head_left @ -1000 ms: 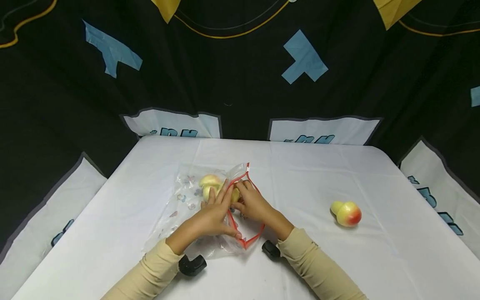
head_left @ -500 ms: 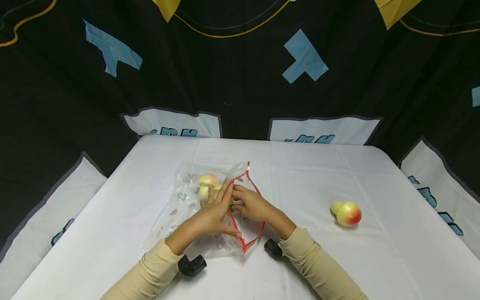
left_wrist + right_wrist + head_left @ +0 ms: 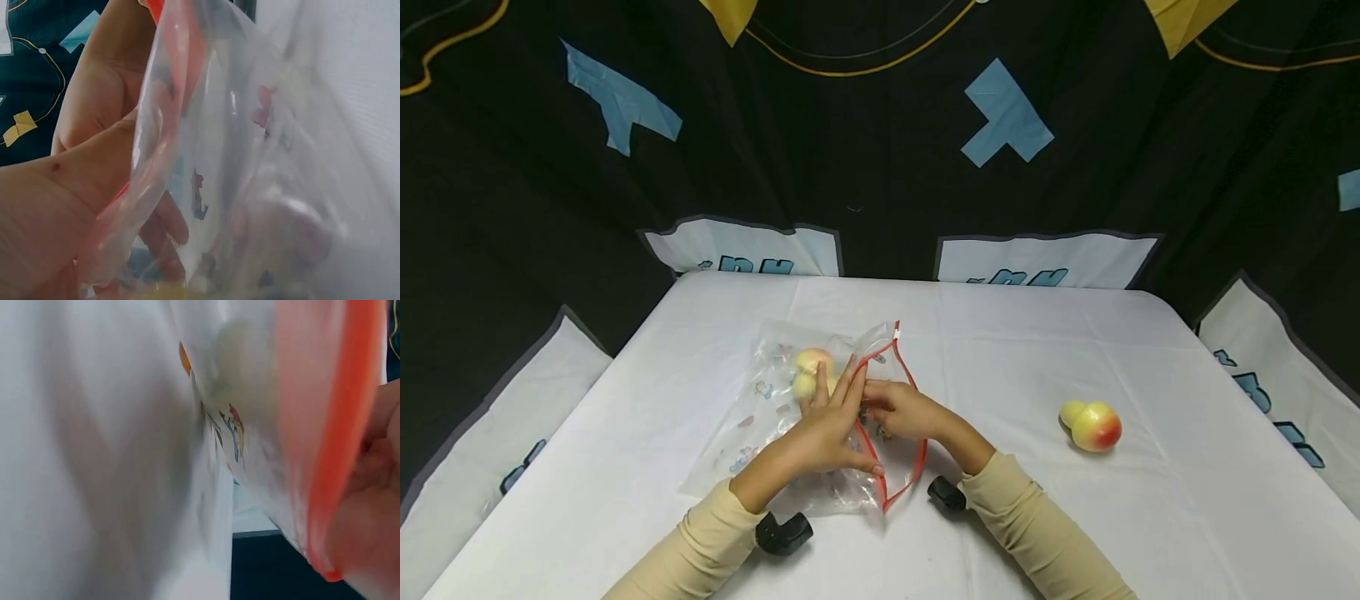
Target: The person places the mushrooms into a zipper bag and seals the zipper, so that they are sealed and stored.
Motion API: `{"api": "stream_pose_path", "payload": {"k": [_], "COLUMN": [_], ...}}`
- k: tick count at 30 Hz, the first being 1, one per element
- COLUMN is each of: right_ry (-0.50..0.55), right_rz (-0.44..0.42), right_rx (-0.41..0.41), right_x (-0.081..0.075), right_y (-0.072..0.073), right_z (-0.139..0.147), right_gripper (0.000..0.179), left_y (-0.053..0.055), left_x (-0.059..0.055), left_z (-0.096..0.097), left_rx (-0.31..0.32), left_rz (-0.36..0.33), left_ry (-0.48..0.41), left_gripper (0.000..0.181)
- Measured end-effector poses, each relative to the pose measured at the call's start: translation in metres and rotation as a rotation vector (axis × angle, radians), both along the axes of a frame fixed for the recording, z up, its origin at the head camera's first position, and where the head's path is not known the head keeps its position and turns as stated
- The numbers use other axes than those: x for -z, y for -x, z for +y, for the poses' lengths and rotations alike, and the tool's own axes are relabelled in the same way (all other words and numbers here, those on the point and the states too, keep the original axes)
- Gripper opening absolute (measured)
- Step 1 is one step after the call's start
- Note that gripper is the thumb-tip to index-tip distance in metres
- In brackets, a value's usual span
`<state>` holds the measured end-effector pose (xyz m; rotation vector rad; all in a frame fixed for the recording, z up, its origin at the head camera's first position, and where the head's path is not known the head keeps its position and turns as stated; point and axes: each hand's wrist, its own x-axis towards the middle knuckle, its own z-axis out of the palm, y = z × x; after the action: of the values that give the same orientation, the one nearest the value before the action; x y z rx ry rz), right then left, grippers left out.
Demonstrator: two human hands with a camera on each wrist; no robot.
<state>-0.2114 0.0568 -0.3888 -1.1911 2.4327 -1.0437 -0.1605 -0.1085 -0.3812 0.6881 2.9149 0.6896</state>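
A clear plastic bag point(image 3: 760, 417) with small printed figures and a red rim point(image 3: 917, 467) lies in the middle of the table, its mouth facing right. Inside it shows a yellow pear-shaped fruit point(image 3: 812, 362) with a pinkish blush. My left hand point(image 3: 827, 429) lies over the bag, fingers straight and spread, thumb at the red rim. Through the mouth reaches my right hand point(image 3: 910, 412), its fingertips hidden behind the left hand; I cannot tell what they hold. In the left wrist view, clear film point(image 3: 250, 156) covers part of the hands.
Another pear-shaped fruit point(image 3: 1093, 426), yellow with a red end, lies on the right of the white-covered table point(image 3: 1000, 358). Black wrist devices point(image 3: 784, 533) sit under the sleeves. A dark curtain point(image 3: 880, 167) hangs behind the table.
My right hand has gone slightly left and down into the bag; the yellow fruit seen under its fingers is now hidden. The bagged fruit has shifted a little left. The left hand stays put.
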Motion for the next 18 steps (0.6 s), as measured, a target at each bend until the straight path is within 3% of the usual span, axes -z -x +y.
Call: {"api": "stream_pose_path", "payload": {"k": [4, 8, 12, 18], "right_ry": [0.074, 0.101, 0.072, -0.067], "right_rz": [-0.16, -0.204, -0.197, -0.08], "right_rx": [-0.026, -0.052, -0.049, -0.032], "right_x": [0.001, 0.002, 0.001, -0.014], "right_y": [-0.001, 0.0, 0.0, -0.008], "right_z": [-0.001, 0.0, 0.0, 0.012], "right_gripper": [0.043, 0.042, 0.04, 0.04], "left_y": [0.0, -0.001, -0.001, -0.001], "left_x": [0.0, -0.001, 0.0, 0.001], "left_z": [0.0, 0.0, 0.0, 0.0], "left_rx": [-0.01, -0.013, -0.013, -0.018], "left_rz": [0.023, 0.025, 0.031, 0.027], "left_ry": [0.011, 0.031, 0.045, 0.047], "left_gripper": [0.131, 0.13, 0.131, 0.132]}}
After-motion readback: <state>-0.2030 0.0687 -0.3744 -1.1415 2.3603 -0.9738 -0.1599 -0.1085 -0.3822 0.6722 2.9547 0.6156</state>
